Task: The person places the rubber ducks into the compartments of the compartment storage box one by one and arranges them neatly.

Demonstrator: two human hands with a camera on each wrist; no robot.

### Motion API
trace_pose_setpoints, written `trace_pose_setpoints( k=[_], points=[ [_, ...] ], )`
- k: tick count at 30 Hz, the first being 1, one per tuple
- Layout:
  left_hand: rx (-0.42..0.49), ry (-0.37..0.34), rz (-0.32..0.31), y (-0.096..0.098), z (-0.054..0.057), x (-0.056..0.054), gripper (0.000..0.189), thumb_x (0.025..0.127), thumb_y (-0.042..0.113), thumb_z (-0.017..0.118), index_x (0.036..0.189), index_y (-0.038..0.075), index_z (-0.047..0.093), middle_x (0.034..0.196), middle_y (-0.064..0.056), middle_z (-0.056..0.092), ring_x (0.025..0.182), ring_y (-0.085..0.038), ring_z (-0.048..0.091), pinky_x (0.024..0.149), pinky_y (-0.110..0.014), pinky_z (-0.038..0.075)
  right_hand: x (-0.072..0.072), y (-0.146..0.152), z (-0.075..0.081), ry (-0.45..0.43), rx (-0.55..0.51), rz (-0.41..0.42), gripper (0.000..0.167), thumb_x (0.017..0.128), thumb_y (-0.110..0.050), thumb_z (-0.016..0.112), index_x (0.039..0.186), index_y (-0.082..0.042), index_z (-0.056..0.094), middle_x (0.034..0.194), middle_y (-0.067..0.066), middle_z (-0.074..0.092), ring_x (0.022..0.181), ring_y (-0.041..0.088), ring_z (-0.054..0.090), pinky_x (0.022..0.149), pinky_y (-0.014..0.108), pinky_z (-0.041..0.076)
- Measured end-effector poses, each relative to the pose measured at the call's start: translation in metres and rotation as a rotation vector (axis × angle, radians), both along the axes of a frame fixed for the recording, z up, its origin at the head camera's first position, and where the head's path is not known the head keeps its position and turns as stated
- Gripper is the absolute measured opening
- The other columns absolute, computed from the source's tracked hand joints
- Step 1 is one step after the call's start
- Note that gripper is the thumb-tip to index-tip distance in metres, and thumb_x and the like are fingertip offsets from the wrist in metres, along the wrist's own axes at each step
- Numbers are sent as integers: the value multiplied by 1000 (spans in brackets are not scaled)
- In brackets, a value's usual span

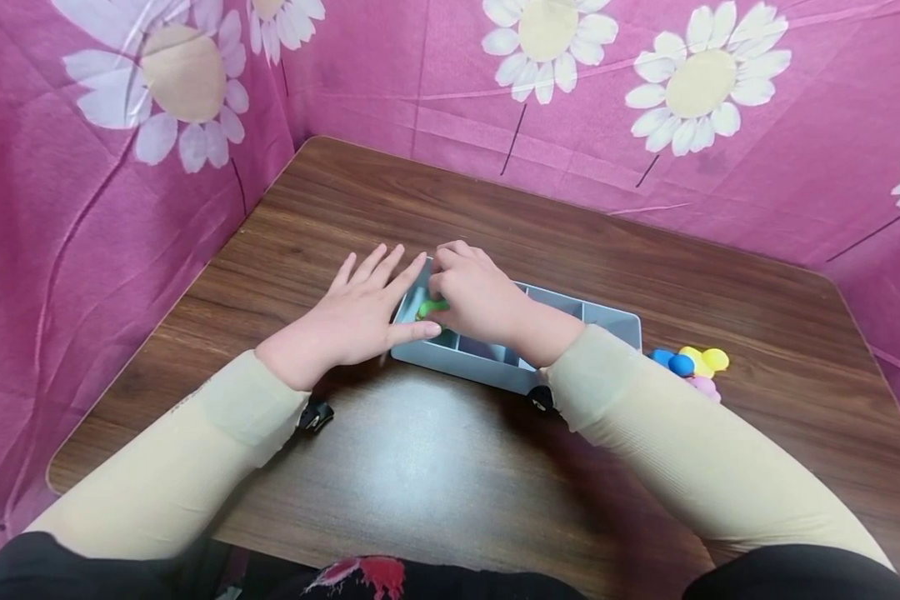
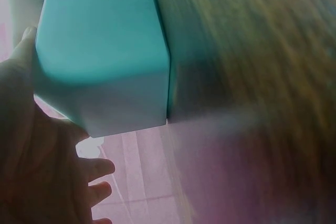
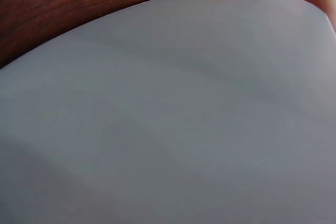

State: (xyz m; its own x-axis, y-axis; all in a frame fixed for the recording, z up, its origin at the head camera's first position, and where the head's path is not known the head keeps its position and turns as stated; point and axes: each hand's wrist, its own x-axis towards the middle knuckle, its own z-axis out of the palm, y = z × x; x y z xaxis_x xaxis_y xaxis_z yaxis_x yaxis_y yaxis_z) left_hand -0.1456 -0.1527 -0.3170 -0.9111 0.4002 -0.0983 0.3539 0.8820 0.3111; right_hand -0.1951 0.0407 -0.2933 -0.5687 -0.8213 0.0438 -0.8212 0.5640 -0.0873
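Observation:
A light grey compartment box lies on the table. At its left end my left hand spreads its fingers, the thumb reaching over the near rim. In the left wrist view this hand lies beside the box's end wall, which looks teal there. My right hand reaches down into the left end compartment, its fingers curled around a small bright green piece. Most of that piece is hidden by the hand. Grey box wall fills nearly all of the right wrist view.
Right of the box lie a blue piece, a yellow piece and a pink piece, all with rounded ends. The brown wooden table meets a pink flowered curtain behind and at both sides.

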Motion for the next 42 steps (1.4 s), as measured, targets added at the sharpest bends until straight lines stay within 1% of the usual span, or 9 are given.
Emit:
trace_pose_setpoints(
  k=[7, 11, 19, 24, 28, 31, 36, 39, 42],
  points=[
    [-5, -13, 3, 0, 1, 0, 94, 89, 80, 33, 160, 28, 1, 165, -9, 0, 149, -27, -7, 115, -52, -9, 1, 2, 2, -42, -3, 6, 18, 81, -20, 84, 96, -11, 78, 110, 8, 59, 123, 31, 44, 102, 54, 35],
    [-3, -14, 3, 0, 0, -1, 94, 89, 80, 34, 160, 28, 2, 165, -9, 0, 149, -27, -8, 115, -52, -8, 1, 2, 3, -47, 12, 4, 19, 82, -16, 83, 100, -12, 77, 113, 9, 59, 123, 31, 44, 102, 54, 36],
    [-15, -5, -3, 0, 1, -1, 97, 85, 85, 27, 160, 28, 1, 165, -9, 1, 149, -28, -6, 115, -53, -6, 1, 2, 7, -72, 22, 5, 21, 82, -16, 82, 102, -12, 77, 116, 9, 59, 125, 33, 43, 102, 54, 37],
    [-20, 1, -6, 0, 1, -1, 95, 88, 82, 32, 160, 28, 0, 165, -9, 0, 149, -29, -5, 115, -54, -6, 0, 12, 22, -131, -40, 27, 25, 85, -19, 78, 109, -13, 75, 122, 10, 57, 123, 31, 43, 100, 53, 36],
    [-12, 0, -5, 2, 1, -1, 95, 90, 77, 40, 160, 27, 0, 165, -9, 1, 149, -29, -5, 115, -54, -6, 1, 35, 42, -161, -155, 40, 31, 86, -16, 78, 115, -11, 73, 125, 15, 56, 121, 33, 43, 100, 52, 35],
    [-8, -7, -5, 2, 2, -1, 96, 89, 77, 42, 160, 27, -2, 165, -9, 0, 149, -28, -5, 115, -53, -7, 3, 59, 55, -144, -232, 27, 32, 85, -15, 79, 116, -9, 72, 125, 17, 55, 121, 34, 44, 101, 49, 35],
    [-18, -9, -11, 3, 2, -1, 103, 86, 81, 40, 159, 25, -5, 165, -8, -2, 149, -27, -6, 115, -52, -7, 13, 106, 71, -157, -313, -84, 38, 85, -11, 80, 122, -12, 71, 132, 14, 51, 124, 34, 43, 99, 51, 34],
    [-18, -7, -14, 4, 2, 0, 110, 83, 83, 44, 159, 21, -4, 165, -7, -3, 149, -25, -7, 116, -51, -7, 21, 136, 78, -154, -350, -135, 45, 83, -7, 80, 126, -15, 69, 139, 13, 48, 128, 33, 41, 97, 52, 35],
    [-18, -2, -17, 5, 3, 0, 118, 79, 86, 47, 160, 16, -2, 165, -7, -3, 149, -24, -7, 116, -50, -8, 30, 168, 80, -138, -384, -196, 52, 80, -4, 82, 129, -17, 68, 143, 11, 45, 130, 31, 40, 100, 40, 34]
  ],
)
